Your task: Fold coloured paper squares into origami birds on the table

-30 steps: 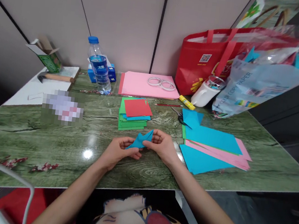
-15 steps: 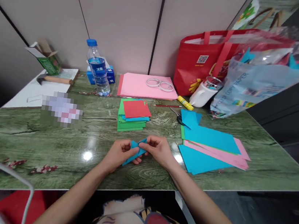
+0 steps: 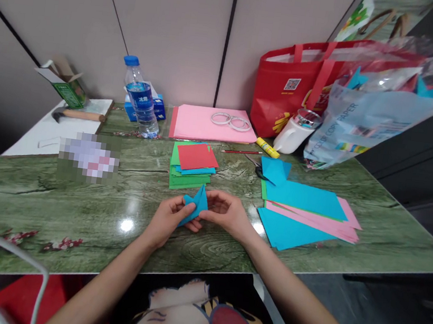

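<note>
A folded piece of blue paper (image 3: 197, 205) is between my two hands above the front middle of the table, one pointed corner standing up. My left hand (image 3: 169, 219) is closed on its left side, thumb on top and fingers beneath. At its right edge, my right hand (image 3: 227, 214) pinches the paper between thumb and fingers. Just beyond my hands lies a stack of green, blue and red paper squares (image 3: 194, 164). To the right are blue and pink paper sheets (image 3: 303, 200), with black-handled scissors (image 3: 262, 173) partly under a blue piece.
Along the back stand a water bottle (image 3: 142, 99), a tissue box (image 3: 160, 107), pink paper (image 3: 193, 122) with two tape rolls, a white mug (image 3: 295, 135), a red bag (image 3: 271, 95) and a plastic paper bag (image 3: 369, 123). A hammer (image 3: 82, 115) lies left; a glue stick (image 3: 268, 147) lies right.
The blue paper has turned and opened out, so a pointed flap now rises from it. My right hand has shifted from the paper's top to its right edge.
</note>
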Demonstrator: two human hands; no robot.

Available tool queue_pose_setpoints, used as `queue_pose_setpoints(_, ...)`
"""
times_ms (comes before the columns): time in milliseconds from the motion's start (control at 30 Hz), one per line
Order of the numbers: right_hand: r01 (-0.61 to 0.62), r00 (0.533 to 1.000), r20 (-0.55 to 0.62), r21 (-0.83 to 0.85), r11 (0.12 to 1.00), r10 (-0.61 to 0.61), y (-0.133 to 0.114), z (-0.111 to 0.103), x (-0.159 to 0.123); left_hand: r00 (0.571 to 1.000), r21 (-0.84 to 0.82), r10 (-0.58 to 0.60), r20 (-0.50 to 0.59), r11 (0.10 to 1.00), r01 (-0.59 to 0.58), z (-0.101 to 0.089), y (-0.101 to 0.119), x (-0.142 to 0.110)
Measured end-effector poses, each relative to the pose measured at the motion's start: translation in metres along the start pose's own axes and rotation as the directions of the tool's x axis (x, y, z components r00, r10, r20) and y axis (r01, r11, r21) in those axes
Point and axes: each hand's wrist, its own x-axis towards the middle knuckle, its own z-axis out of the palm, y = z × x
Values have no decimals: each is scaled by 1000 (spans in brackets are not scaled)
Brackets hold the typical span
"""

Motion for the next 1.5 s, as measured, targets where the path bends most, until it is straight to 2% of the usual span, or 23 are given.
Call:
queue_pose_setpoints(167, 50, 999, -3, 61, 997, -50, -2, 0, -1, 999, -33, -4, 48, 999, 6, -1, 2, -1)
queue_pose_setpoints(333, 72, 996, -63, 58, 996, -68, -1, 1, 0, 999, 31, 49, -9, 998, -49, 1, 2, -2)
queue_pose_setpoints(467, 56, 995, -85, 48, 997, -52, -1, 2, 1, 996, 58, 86, -22, 995, -85, 3, 2, -3)
queue_pose_setpoints(667, -9, 997, -74, 88, 996, 15, -2, 1, 2, 999, 40, 47, 15, 998, -47, 4, 2, -2)
queue_pose_setpoints(900, -20, 975, -219, 84, 996, 38, 4, -2, 5, 994, 85, 59, -94, 995, -51, 5, 1, -1)
queue_pose_setpoints(1000, -30, 979, -199, 61, 998, 41, 4, -2, 5, 989, 147, 87, -116, 987, -70, 5, -2, -1)
queue_pose_setpoints(1100, -43, 982, -184, 53, 998, 52, 4, -1, 5, 975, 289, 164, -151, 950, -115, 3, -9, -1)
queue_pose_setpoints(1267, -51, 978, -196, 77, 996, 65, 5, 3, 6, 934, 578, 332, -132, 791, -200, -1, -15, -1)
queue_pose_setpoints(1400, -5, 981, -192, 48, 999, 14, 6, 5, 6, 913, 635, 399, -77, 726, -264, -1, -15, -3)
queue_pose_setpoints(1500, 16, 982, -190, 37, 999, -9, 7, 6, 6, 915, 631, 399, -68, 727, -270, -2, -16, -2)
